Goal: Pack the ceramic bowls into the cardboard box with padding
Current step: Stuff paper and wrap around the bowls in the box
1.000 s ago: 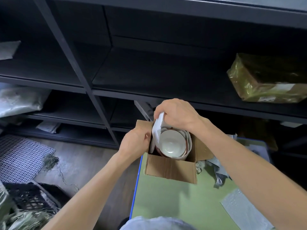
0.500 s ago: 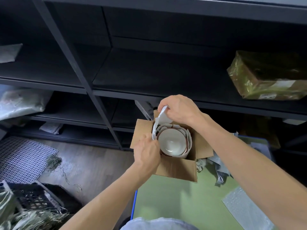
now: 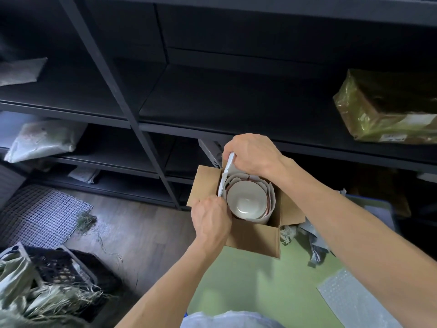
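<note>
Desk nearest me, green, with a bubble sheet lying flat at its right. The box stands open at the desk's far left corner. My view of the left hand: at the box's near-left rim, fingers curled and, as far as I can see, pinching the lower end of the padding. The bowls sit nested, mouths up, inside the box, with the padding wrapped round them. The right hand is over the far rim, fingers closed on the upper end of the padding's loose edge, which stands above the box. Beyond is a dark shelf bearing a wrapped parcel.

Handling, my judgement: the bowls are heavy for their size, stiff, glazed and so slippery, and liable to chip. I would lift them from beneath the stack, not by a rim. The padding is light and limp, best taken by its edge.

Change: a second ago the left hand gripped the box's left flap from outside; now it is in at the padding. The right hand's hold and the bowls' place are unchanged.
</note>
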A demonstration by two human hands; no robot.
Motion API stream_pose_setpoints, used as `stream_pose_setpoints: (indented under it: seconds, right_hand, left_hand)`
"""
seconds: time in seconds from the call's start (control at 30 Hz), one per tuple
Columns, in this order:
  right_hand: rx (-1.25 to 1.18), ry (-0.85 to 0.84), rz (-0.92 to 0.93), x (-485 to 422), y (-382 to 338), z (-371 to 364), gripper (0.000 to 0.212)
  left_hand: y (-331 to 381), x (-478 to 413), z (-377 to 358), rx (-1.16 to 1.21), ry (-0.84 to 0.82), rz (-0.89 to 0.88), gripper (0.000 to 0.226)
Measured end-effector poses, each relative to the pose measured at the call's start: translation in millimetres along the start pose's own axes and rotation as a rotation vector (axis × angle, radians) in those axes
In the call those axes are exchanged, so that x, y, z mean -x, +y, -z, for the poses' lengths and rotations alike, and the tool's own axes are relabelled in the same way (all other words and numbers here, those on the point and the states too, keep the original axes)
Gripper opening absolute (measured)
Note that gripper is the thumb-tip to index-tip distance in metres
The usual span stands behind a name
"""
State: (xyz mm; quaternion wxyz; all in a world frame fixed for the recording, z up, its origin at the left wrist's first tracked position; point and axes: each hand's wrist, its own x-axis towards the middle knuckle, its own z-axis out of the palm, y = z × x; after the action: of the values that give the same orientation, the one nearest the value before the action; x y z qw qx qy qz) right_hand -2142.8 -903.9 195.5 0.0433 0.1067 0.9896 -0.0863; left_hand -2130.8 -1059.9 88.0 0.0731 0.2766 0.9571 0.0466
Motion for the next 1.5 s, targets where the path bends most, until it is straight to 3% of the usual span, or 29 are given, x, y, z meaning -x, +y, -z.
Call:
stream_pose_setpoints:
  seconds: [0.33,0.5,0.63,0.77,0.93,1.03,1.17,1.3,1.5]
  right_hand:
    - [0.041,-0.160,0.229,-14,-10,-7,0.048]
    - [0.075,-0.250,0.283,-19,-9,-22,0.042]
    - [0.103,-0.261,0.314,-17,-8,-39,0.042]
    - [0.083,-0.170,0.331,-11,-1,-55,0.043]
    - [0.099,-0.009,0.377,-5,-2,-67,0.036]
    - [0.153,0.128,0.332,1,-6,-75,0.037]
    - [-0.099,0.351,0.149,30,-7,-82,0.035]
    - [-0.216,0.155,0.055,64,-11,-90,0.020]
    - [-0.404,-0.018,-0.125,75,-26,-93,0.026]
  left_hand:
    - [1,16,-10,0.024,0.002,0.081,0.041]
    - [1,26,-2,0.052,-0.052,0.078,0.027]
    - [-10,39,6,0.120,0.095,0.038,0.025]
    - [-27,34,10,0.319,0.277,0.043,0.030]
    - [-28,15,12,0.386,0.237,0.053,0.032]
    - [-23,10,11,0.500,0.210,0.016,0.024]
    - [-17,7,10,0.570,0.119,0.013,0.035]
    - [-23,-2,13,0.627,0.006,0.003,0.031]
    - [-28,-14,24,0.629,-0.175,-0.025,0.037]
